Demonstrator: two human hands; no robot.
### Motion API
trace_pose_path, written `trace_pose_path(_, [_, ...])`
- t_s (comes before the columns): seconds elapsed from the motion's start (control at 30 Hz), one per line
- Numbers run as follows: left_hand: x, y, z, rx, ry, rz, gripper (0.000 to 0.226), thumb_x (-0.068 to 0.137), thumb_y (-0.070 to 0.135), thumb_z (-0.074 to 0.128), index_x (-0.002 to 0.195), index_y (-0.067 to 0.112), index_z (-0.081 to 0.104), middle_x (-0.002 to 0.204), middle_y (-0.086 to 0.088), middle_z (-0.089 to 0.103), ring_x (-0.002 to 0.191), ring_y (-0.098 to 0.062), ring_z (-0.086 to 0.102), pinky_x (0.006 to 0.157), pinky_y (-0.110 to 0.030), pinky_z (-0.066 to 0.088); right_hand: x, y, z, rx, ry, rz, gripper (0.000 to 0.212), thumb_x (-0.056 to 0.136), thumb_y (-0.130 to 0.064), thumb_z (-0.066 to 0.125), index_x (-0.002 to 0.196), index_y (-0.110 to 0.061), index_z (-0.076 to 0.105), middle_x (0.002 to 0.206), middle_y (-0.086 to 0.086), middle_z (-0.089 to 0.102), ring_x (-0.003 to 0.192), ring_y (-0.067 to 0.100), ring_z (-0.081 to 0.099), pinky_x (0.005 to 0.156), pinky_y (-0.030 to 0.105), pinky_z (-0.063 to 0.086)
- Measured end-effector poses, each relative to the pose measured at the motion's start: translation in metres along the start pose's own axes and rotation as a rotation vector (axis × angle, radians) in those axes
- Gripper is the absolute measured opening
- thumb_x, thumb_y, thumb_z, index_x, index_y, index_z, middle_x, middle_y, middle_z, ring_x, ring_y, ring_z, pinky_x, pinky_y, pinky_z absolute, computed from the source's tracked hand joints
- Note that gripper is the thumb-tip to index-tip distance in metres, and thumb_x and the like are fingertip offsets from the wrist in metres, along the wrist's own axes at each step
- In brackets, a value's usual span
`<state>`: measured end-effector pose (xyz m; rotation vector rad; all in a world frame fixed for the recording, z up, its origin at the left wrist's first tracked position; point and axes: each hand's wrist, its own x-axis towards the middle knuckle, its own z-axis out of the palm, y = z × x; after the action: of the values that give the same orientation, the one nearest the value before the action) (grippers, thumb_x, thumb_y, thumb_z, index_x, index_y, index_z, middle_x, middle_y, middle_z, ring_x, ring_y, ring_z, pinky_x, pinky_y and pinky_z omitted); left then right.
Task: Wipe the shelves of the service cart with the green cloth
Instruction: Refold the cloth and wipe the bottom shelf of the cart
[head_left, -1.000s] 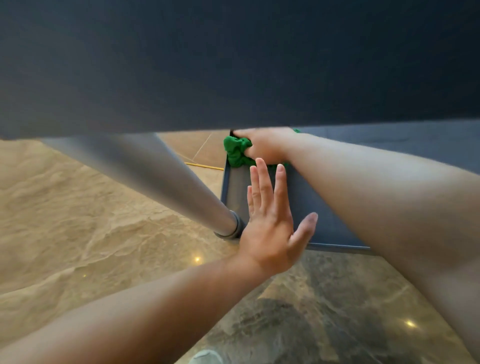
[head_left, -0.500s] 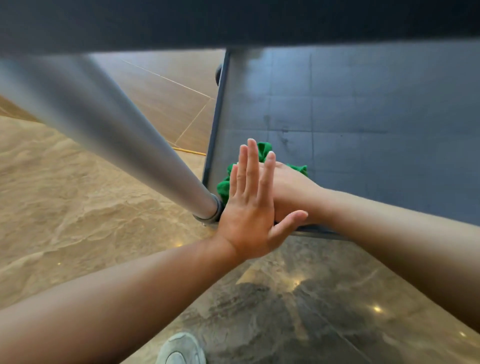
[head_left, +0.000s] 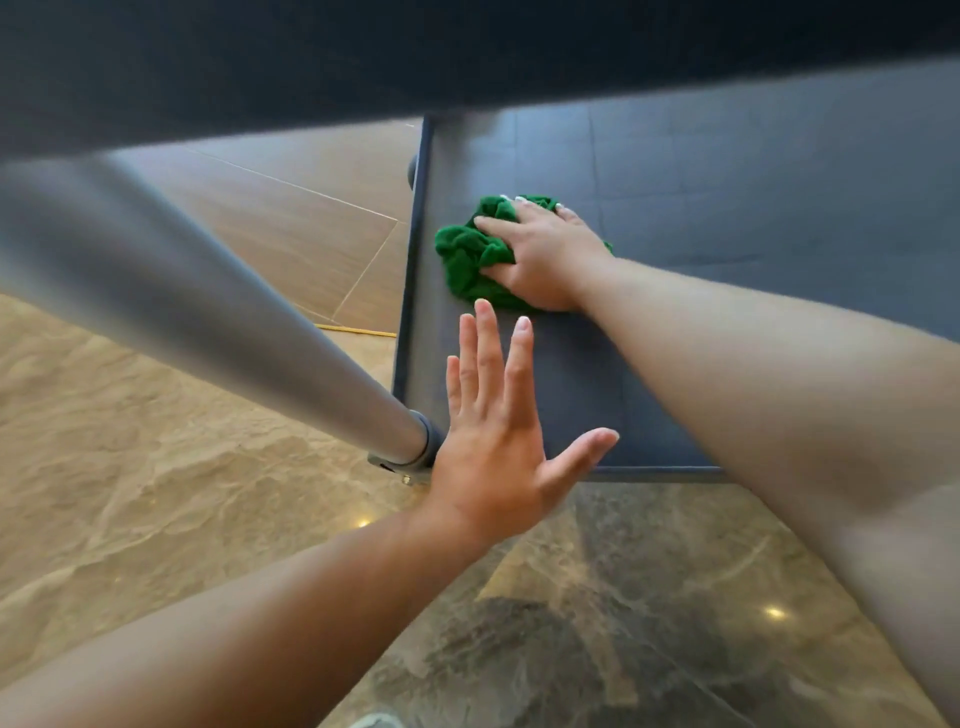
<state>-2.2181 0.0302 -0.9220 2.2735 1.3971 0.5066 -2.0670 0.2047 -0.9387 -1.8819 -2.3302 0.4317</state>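
down by the shelf's (head_left: 727, 182) left edge, the right hand (head_left: 545, 254) grips the green cloth (head_left: 465, 257); the left hand (head_left: 493, 452) hovers open, fingers straight, over the near corner.

A glossy stone floor (head_left: 156, 467) spreads out below, sandy beige with wavy veining on the left. Nearer the bottom right lies a darker grey-brown veined slab (head_left: 597, 623). Farther off are wood-toned tiles (head_left: 291, 228) with thin pale joints, bordered by a narrow yellow strip (head_left: 353, 330). 2 small light reflections (head_left: 774, 613) shine on the polish. The pale toe of a shoe (head_left: 376, 721) shows at the bottom edge.
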Motion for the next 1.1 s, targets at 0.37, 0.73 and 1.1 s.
trace_pose_path(0.37, [0.004,-0.003,0.000,-0.027,0.017,0.033,0.105,0.087,0.083,0.026,0.158,0.011,-0.003,0.163,-0.014,-0.020,0.151,-0.027,-0.021,0.121,-0.047,-0.008,-0.086,-0.016,0.003,0.085,-0.063,-0.100,0.064,0.092,-0.054,0.039,0.149,-0.025,0.044,0.155,0.014,0.038,0.146,0.030,0.031,0.116,0.044,0.030])
trace_pose_path(0.73, [0.004,0.005,-0.002,-0.099,-0.021,-0.044,0.111,0.078,0.091,0.018,0.157,0.017,-0.008,0.164,-0.012,-0.022,0.150,-0.020,-0.026,0.122,-0.047,-0.012,-0.165,0.001,0.009,0.166,-0.186,-0.442,0.048,0.095,-0.046,0.048,0.140,-0.032,0.055,0.150,-0.008,0.046,0.143,0.014,0.035,0.115,0.038,0.032])
trace_pose_path(1.1, [0.004,0.001,-0.004,-0.077,-0.101,-0.103,0.140,0.053,0.096,0.052,0.155,0.031,-0.019,0.160,0.004,-0.034,0.145,-0.011,-0.035,0.119,-0.041,-0.016,-0.062,0.099,-0.036,0.019,0.003,0.266,0.056,0.099,-0.042,0.044,0.153,-0.033,0.031,0.163,0.006,0.026,0.152,0.022,0.019,0.122,0.047,0.004])
